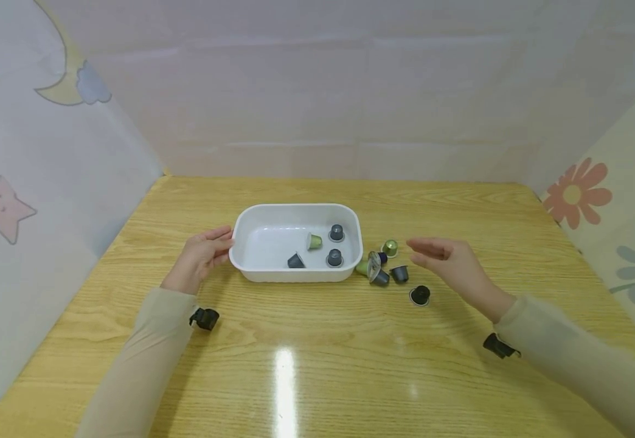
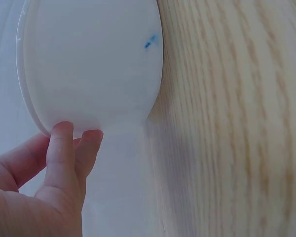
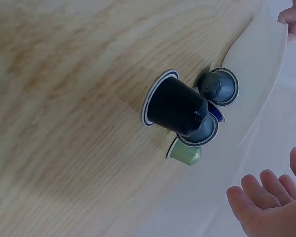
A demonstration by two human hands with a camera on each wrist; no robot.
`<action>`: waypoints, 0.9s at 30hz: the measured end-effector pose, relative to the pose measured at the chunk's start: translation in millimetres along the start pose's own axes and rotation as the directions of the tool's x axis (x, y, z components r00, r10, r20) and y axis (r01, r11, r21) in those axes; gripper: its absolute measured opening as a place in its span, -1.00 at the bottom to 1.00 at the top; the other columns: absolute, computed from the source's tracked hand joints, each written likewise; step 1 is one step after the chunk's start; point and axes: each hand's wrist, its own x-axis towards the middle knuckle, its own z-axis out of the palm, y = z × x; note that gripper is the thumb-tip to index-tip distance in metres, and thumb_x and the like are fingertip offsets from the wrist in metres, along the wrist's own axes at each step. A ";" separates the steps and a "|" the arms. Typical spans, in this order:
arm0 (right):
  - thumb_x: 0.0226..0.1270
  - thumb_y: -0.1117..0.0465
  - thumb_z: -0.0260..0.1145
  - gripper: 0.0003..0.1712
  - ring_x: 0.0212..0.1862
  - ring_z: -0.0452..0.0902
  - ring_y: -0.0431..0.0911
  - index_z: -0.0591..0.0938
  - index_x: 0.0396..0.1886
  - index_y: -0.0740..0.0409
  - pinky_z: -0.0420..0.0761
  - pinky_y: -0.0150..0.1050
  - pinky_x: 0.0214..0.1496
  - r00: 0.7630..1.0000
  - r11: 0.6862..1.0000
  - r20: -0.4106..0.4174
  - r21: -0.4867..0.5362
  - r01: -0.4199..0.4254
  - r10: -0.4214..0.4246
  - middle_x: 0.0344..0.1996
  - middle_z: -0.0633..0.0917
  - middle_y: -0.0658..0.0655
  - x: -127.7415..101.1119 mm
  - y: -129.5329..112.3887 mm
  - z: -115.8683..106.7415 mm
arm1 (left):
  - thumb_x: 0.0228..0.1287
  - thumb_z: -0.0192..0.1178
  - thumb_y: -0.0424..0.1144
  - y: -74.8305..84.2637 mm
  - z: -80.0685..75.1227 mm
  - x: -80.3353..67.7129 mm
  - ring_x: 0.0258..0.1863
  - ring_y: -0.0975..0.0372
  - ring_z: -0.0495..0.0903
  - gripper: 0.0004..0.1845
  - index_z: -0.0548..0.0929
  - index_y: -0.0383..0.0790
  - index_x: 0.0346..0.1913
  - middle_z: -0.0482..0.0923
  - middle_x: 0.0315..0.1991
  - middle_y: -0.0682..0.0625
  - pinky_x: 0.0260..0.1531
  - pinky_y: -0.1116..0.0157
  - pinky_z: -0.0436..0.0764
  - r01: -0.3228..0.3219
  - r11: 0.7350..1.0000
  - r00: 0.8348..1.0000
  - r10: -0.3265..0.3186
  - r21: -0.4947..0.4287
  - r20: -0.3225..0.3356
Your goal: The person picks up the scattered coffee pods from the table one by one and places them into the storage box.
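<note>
A white tub [image 1: 265, 275] stands on the table with several coffee capsules in it, among them a light green capsule [image 1: 314, 241] and a grey capsule [image 1: 336, 232]. At the tub's left end, my left hand [image 1: 198, 254] touches the outer wall by the rim with its fingertips [image 2: 62, 127]. My right hand [image 1: 454, 264] hovers to the right of a loose capsule group, fingers extended and holding nothing. In that group are a green capsule [image 1: 390, 247], a dark grey capsule [image 1: 399, 274] and a dark blue one [image 3: 216, 112]. Nearer me, a black capsule [image 1: 420, 295] stands on its rim.
The wooden table [image 1: 317, 340] runs back to a pale cloth wall [image 1: 317, 109]. Cloth side walls printed with a star [image 1: 0, 208] and flowers [image 1: 575, 193] flank it. A blue mark [image 2: 150, 41] shows on the tub's outer wall.
</note>
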 end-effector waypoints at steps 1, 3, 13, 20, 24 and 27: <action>0.43 0.02 0.25 -0.44 0.17 0.51 0.08 0.49 0.30 0.22 0.52 -0.07 0.18 1.000 1.000 -0.003 -0.007 0.004 -0.004 0.22 0.53 0.22 -1.2 1.0 0.2 | 0.39 0.09 -0.50 0.0 -0.1 -0.4 -0.43 0.39 0.66 -0.41 0.25 -0.32 0.45 0.65 -0.19 0.10 -0.44 0.51 0.62 0.000 1.000 1.000 0.000 -0.001 0.003; 0.44 0.04 0.25 -0.46 0.16 0.52 0.08 0.50 0.30 0.22 0.53 -0.10 0.17 1.000 1.000 -0.007 -0.012 0.013 -0.013 0.22 0.54 0.22 -3.3 3.3 0.6 | 0.39 0.09 -0.50 -0.2 -0.6 -1.0 -0.44 0.39 0.66 -0.41 0.24 -0.33 0.45 0.65 -0.23 0.12 -0.46 0.51 0.62 -0.003 1.000 1.000 0.003 0.001 0.004; 0.42 0.15 0.28 -0.48 0.20 0.47 0.18 0.49 0.28 0.31 0.50 -0.02 0.19 1.000 1.000 -0.014 -0.014 0.022 -0.022 0.18 0.56 0.28 -15.4 19.7 5.9 | 0.40 0.08 -0.49 -1.2 -2.8 1.2 -0.45 0.39 0.66 -0.41 0.24 -0.32 0.45 0.65 -0.32 0.18 -0.48 0.52 0.61 -0.007 1.000 1.000 0.007 -0.004 0.013; 0.41 0.14 0.29 -0.50 0.19 0.47 0.18 0.53 0.25 0.30 0.47 0.09 0.18 0.999 0.997 -0.036 -0.074 0.010 -0.012 0.17 0.57 0.28 -21.6 28.7 8.8 | 0.39 0.09 -0.50 -1.9 -2.7 1.4 -0.44 0.39 0.66 -0.40 0.24 -0.33 0.45 0.66 -0.35 0.18 -0.47 0.51 0.61 -0.006 1.000 1.000 0.007 -0.011 0.016; 0.37 0.17 0.33 -0.47 0.26 0.38 0.25 0.52 0.25 0.34 0.41 0.19 0.23 0.999 0.996 -0.027 -0.085 0.019 -0.021 0.17 0.55 0.31 -24.0 31.5 10.6 | 0.39 0.10 -0.51 -1.9 -2.1 0.8 -0.44 0.38 0.66 -0.39 0.22 -0.33 0.46 0.66 -0.34 0.18 -0.48 0.51 0.61 -0.009 1.000 1.000 0.009 -0.017 0.022; 0.34 0.19 0.35 -0.41 0.29 0.33 0.28 0.47 0.27 0.39 0.37 0.20 0.25 0.999 0.996 -0.006 -0.082 0.031 -0.032 0.18 0.53 0.34 -24.8 34.8 11.8 | 0.39 0.10 -0.50 -1.8 -2.6 1.3 -0.43 0.39 0.66 -0.39 0.23 -0.33 0.46 0.67 -0.30 0.16 -0.48 0.51 0.61 -0.006 1.000 1.000 0.006 -0.014 0.015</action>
